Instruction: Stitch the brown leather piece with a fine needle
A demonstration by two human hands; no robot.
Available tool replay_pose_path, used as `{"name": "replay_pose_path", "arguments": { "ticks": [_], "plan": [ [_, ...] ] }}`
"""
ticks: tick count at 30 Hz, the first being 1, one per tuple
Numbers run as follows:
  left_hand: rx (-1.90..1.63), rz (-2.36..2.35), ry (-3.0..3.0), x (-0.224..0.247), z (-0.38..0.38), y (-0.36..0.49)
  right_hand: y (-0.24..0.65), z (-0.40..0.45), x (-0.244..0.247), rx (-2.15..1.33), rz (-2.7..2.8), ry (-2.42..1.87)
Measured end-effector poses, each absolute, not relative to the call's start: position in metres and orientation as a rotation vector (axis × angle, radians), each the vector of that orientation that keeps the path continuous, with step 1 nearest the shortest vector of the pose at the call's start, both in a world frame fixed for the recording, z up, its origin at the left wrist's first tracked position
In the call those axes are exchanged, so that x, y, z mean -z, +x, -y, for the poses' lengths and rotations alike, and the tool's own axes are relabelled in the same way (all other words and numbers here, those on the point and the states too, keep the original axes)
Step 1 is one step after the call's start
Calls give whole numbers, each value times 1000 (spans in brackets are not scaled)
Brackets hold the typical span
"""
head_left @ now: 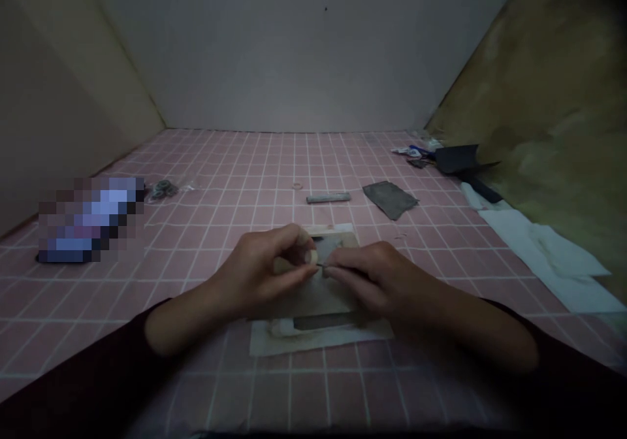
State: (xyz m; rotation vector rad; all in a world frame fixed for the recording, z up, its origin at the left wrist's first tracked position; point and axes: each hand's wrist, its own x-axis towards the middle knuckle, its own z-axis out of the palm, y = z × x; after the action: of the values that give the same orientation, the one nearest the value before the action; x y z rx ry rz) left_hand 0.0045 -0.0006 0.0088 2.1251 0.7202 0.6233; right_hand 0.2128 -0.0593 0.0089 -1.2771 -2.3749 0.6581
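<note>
Between the thumb and fingers of my left hand (277, 256) is a small cream-coloured ring-like piece (314, 256). My right hand (369, 272) pinches a thin dark tool (321, 265), its tip close to the piece. Whether the tip touches it I cannot tell, and most of the tool is hidden by my fingers. Both hands are closed and meet above a greyish flat sheet (313, 298). This sheet lies on pale paper (343, 342), with a dark strip (326, 321) along its near side.
Beyond my hands lie a grey rod (328, 198), a dark grey sandpaper-like square (390, 199) and a small pale ring (297, 185). A blurred-out phone-like device (91, 220) is at left, near bagged rings (164, 189). White sheets (539, 249) and a black folded piece (456, 158) lie at right.
</note>
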Motion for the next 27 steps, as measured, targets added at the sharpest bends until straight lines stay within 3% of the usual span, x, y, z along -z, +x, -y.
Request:
{"name": "replay_pose_path", "arguments": {
  "ticks": [3, 9, 17, 24, 27],
  "plan": [
    [-639, -722, 2158, -8, 1, 5, 214, 59, -9, -614, 2359, -1284],
    [-493, -733, 1479, -6, 2, 6, 215, 63, 0, -89, 2472, -1360],
    [-613, -727, 1688, -1, 2, 5, 214, 59, -10, -648, 2315, -1273],
    [-437, -690, 1367, -2, 1, 6, 214, 63, 0, -91, 2434, -1371],
    [-457, -701, 1362, -3, 0, 6, 213, 64, -1, -128, 2412, -1339]
  ]
}}
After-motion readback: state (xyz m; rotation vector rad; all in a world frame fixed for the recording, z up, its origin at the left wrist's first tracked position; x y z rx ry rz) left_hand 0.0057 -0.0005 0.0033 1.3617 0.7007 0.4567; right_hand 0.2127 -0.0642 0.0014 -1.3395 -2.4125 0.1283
